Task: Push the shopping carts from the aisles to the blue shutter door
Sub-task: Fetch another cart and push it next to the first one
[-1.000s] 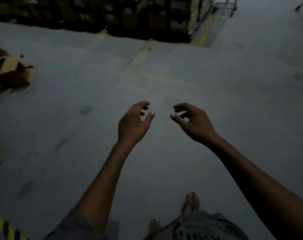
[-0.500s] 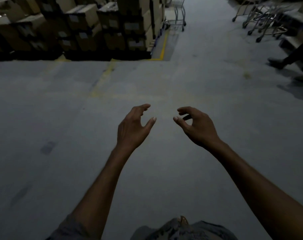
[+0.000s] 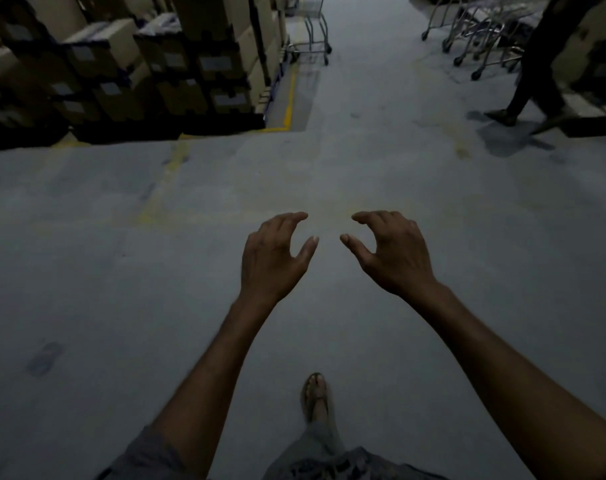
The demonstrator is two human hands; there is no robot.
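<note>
Okay, both hands are up in front of the person over bare grey floor [image 3: 121, 271], neither touching anything. Left hand [image 3: 270, 258] sits just at 11 o'clock of frame centre, back of hand to the camera, fingers loosely curled, thumb spread off to the side, a wide gap between thumb and fingers, holding nothing. Right hand [image 3: 395, 254] mirrors it at 1 o'clock of centre with the same loose claw shape, also empty. The two thumbs point at each other, near but apart. One shopping cart [image 3: 313, 29] stands far off at 12 o'clock in the aisle, just beside the box stacks, only its lower frame and wheels showing, well apart from both hands. A bunched group of carts [image 3: 478, 39] sits at 1 o'clock, top right, wheels on the floor; how many there are cannot be told. Stacked cardboard boxes [image 3: 138, 64] fill 10 to 11 o'clock, with a yellow floor line [image 3: 289, 95] running along their right edge. Another person's legs [image 3: 533, 64] in dark trousers are at 2 o'clock, mid-step, just right of the cart group. The wearer's sandalled foot [image 3: 315, 396] shows at 6 o'clock, between the two forearms. Light is dim and detail in the far aisle is poor.
</note>
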